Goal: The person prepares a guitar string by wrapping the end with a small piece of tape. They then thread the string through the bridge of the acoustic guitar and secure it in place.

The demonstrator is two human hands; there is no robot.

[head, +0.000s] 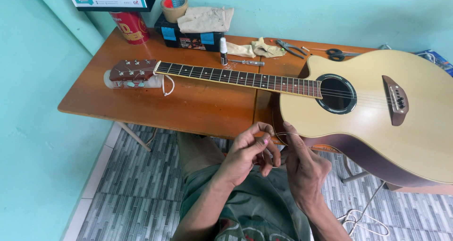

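Nearest, above the lap, the left hand and right hand pinch a thin springy wire string between closed fingertips; its loop could snap loose or kink if the pinch slackens. Beyond lies the glossy pale acoustic guitar on the smooth orange-brown table, pliers farther back

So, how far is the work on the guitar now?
Partly done, it seems. The guitar lies flat on the table, and some strings already run over the soundhole. Both the left hand and the right hand pinch a thin coiled string in front of the body. This string is not yet on the guitar; how many are missing I cannot tell.
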